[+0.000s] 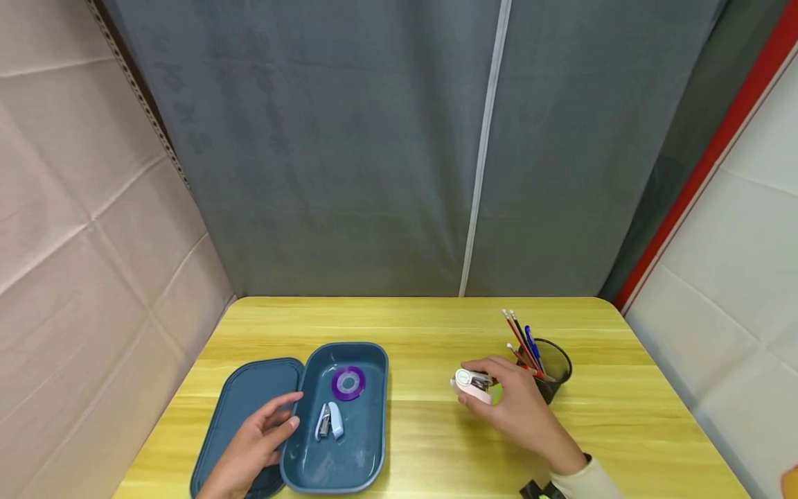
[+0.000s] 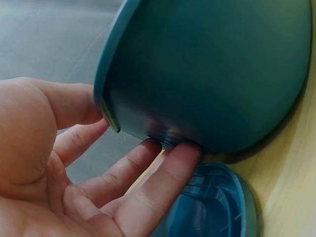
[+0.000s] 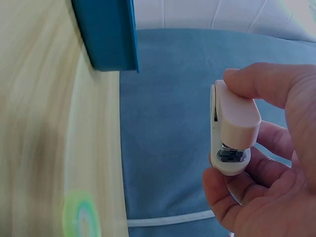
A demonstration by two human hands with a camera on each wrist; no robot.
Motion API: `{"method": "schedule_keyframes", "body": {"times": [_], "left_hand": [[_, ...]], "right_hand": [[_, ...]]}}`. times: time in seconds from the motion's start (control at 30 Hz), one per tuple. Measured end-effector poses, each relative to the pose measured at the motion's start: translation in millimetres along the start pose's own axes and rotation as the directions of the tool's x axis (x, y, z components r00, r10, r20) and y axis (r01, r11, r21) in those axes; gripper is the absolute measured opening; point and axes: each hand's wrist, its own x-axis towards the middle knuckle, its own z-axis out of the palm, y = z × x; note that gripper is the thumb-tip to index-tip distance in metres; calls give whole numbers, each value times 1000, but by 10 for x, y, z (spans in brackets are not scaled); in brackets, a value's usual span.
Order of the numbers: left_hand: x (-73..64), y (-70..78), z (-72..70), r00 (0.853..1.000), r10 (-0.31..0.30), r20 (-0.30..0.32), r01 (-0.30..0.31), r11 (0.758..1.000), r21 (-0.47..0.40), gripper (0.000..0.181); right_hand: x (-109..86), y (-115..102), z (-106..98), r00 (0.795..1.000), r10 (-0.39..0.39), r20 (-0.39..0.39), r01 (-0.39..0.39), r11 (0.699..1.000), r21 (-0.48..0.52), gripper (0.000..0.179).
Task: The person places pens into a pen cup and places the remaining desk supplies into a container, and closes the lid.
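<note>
Head view. A yellow wooden table [image 1: 424,326] is standing before a grey curtain [image 1: 374,138]. A teal box [image 1: 337,471] is lying open at the near left, its lid [image 1: 240,409] resting flat just beside it on the left. The box is holding a purple tape roll [image 1: 348,383] toward its far end and a pale blue stapler [image 1: 329,421] near the middle. A dark mesh pen cup [image 1: 553,371] is standing at the right, carrying red and blue pens [image 1: 522,339]. The left hand [image 1: 252,443] is lying over the lid with fingers relaxed and spread, tips at the box's left wall, gripping nothing. The right hand [image 1: 520,409] is pinching a pink stapler [image 1: 472,385] above the table, between box and pen cup, and is partly covering the cup's base.

Left wrist view. The fingertips [image 2: 173,163] are touching the underside of the teal box's [image 2: 212,74] outer wall; the lid [image 2: 217,207] is showing below, cut off by the frame. The box's contents are hidden from here.

Right wrist view. Thumb and curled fingers [image 3: 256,84] are clasping the pink stapler [image 3: 234,128], metal mouth facing the camera. A teal box corner [image 3: 108,34] is cut off at the top; the table [image 3: 54,138] is blurred.
</note>
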Motion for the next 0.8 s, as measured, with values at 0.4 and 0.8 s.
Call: {"method": "schedule_keyframes", "body": {"times": [0.4,0.8], "left_hand": [[12,-10,1,1000,4,-6,-4,1000,0,62],[23,-19,3,1000,2,-5,-2,1000,-3,63]], "right_hand": [[151,-200,84,995,-97,0,96,994,60,38],[281,-372,162,991,-132,15,130,987,93,38]]}}
